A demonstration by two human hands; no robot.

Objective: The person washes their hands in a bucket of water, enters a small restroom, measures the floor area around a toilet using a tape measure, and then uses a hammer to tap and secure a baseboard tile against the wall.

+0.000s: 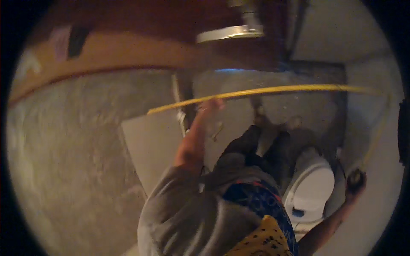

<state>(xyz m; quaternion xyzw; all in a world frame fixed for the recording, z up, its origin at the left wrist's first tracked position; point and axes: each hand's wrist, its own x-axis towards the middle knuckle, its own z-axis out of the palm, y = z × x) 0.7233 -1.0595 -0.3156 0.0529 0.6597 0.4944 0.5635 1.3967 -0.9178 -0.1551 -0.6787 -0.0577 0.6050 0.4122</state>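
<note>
Grey rough surface (72, 158) fills 8 to 10 o'clock, dark red-brown surface (153, 21) at 11 to 12, white toilet (314, 185) at 4. Yellow measuring tape (273, 89) runs from between 9 and 10 o'clock, above centre, to between 2 and 3, then bends down toward 4. Left hand (210, 105), just off centre toward 12, is at the tape's lower edge, blurred, can't tell if pinching or spread; right hand (352, 195), near 4, curls round dark tape case (355, 178).

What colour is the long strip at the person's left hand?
The long strip is yellow; the head view shows it best.
</note>
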